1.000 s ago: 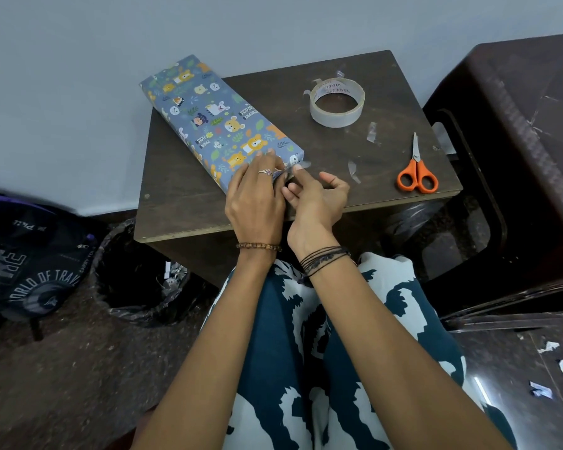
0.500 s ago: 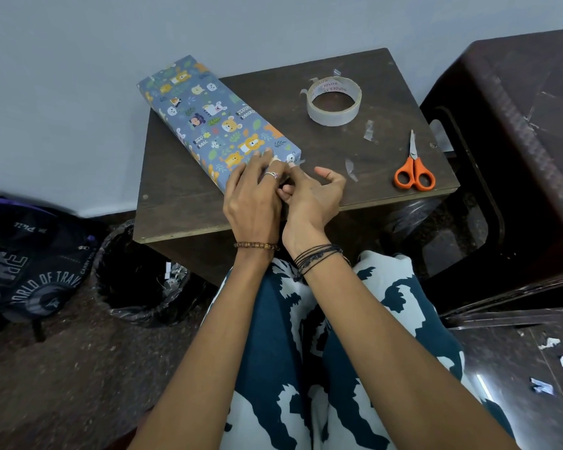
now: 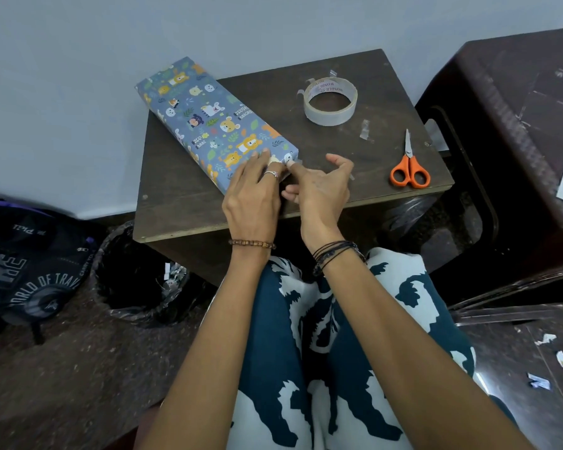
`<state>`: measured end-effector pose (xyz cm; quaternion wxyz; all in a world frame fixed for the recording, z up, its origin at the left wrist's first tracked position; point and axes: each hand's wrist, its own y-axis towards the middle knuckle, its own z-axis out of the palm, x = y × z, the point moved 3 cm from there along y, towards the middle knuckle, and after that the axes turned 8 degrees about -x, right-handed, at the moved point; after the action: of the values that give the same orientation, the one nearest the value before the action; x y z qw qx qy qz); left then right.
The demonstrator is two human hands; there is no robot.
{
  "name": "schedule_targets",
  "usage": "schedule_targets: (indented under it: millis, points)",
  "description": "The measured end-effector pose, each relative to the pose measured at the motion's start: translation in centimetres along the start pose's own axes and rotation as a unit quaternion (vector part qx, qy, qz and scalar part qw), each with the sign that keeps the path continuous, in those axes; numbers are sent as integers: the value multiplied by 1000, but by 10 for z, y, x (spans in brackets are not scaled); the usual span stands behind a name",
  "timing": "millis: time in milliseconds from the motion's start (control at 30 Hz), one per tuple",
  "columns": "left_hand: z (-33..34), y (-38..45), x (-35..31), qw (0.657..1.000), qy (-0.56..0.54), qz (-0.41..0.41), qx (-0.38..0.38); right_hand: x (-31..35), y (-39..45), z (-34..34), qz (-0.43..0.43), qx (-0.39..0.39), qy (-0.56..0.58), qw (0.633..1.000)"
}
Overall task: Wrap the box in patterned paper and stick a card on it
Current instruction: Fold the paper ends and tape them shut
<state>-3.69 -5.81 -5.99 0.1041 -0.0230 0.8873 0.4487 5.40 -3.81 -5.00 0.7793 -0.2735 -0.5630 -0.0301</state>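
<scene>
- Left hand (image 3: pixel 252 193) lies flat on the near end of the box (image 3: pixel 213 125), fingers straight and pressing the paper down.
- Right hand (image 3: pixel 319 186) just right of it; its forefinger presses a bit of clear tape at the box's near corner, other fingers loosely spread, holding nothing.
- Box, wrapped in blue animal paper, lies slantwise on the table (image 3: pixel 182 203), far end over the table's back-left corner.
- Scissors (image 3: pixel 410 168) well right of the box.
- Tape roll (image 3: pixel 330 102) beyond, right of the box.
</scene>
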Motion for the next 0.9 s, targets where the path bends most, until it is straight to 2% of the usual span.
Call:
schedule_targets:
  millis: [267,633,900]
  points:
    - [1,-1,1,1000,-19,-2,8,3,7,-2,-49,16,-55,997]
    - [5,-5,4,1000,-21,-15,-4,-4,17,-8,-88,36,-58,994]
    - [6,-4,5,1000,-26,-11,3,-18,18,1,-199,11,-142,970]
